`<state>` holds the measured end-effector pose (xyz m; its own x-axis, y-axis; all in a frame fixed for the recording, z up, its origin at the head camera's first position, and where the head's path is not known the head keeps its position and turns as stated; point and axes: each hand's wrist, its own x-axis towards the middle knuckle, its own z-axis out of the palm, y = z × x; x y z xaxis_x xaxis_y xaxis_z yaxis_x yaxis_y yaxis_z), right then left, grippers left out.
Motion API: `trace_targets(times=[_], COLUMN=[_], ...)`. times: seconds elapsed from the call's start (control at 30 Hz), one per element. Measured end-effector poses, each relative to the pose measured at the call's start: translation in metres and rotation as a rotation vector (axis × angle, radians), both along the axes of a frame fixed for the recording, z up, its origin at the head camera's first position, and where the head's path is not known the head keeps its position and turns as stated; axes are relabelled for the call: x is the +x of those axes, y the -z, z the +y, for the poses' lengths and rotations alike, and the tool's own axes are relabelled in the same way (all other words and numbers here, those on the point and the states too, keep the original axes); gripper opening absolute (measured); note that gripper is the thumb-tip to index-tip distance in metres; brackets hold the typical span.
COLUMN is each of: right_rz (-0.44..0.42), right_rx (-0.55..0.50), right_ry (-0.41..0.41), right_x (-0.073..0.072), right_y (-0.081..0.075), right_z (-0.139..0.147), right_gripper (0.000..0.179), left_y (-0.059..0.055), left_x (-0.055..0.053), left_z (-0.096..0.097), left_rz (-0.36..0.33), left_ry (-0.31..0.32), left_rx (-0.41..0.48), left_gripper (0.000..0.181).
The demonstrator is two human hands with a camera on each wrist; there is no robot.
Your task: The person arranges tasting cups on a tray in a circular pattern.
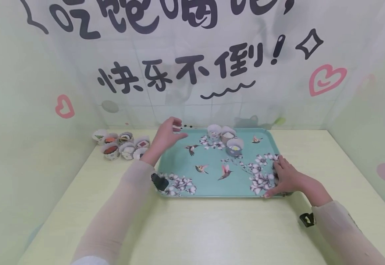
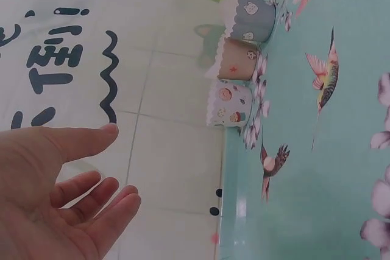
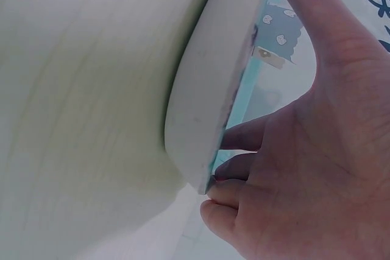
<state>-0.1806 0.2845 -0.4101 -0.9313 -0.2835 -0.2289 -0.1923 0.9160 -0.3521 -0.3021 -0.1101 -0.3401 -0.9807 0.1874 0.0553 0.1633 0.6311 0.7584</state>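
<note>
My left hand [image 1: 168, 137] is above the back left part of the blue-green tray [image 1: 179, 162], thumb and fingers apart. In the left wrist view the same hand [image 2: 67, 181] shows a gap between thumb and fingers, with nothing in it. My right hand [image 1: 291, 179] rests on the tray's front right corner, fingers along the right rim and thumb near the front rim. Three small paper cups stand grouped at the tray's back: a white cup [image 2: 230, 105], a brown cup [image 2: 239, 60] and a grey-blue cup [image 1: 234, 148].
Several more paper cups with small colourful contents stand left of the tray, among them one holding something red [image 1: 110, 151]; my left forearm passes beside them. Behind the pale table [image 1: 195, 228] rises a wall covering [image 1: 185, 114] with black writing.
</note>
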Motion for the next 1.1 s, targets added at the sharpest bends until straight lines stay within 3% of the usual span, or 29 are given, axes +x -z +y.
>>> trace_targets(times=[0.3, 0.7, 1.1], right_rz=[0.010, 0.008, 0.020], right_rx=[0.005, 0.006, 0.002], right_ry=[-0.004, -0.005, -0.016], right_x=[0.000, -0.001, -0.001], right_y=[0.001, 0.002, 0.004], right_z=[0.001, 0.000, 0.002], right_gripper=[0.132, 0.133, 0.132], left_y=[-0.004, 0.006, 0.017], left_x=[0.000, 0.006, 0.014], left_z=[-0.026, -0.061, -0.089], left_rz=[0.004, -0.010, -0.067], left_ry=[-0.026, -0.085, -0.136], left_rx=[-0.017, -0.047, -0.029], left_gripper=[0.057, 0.057, 0.060])
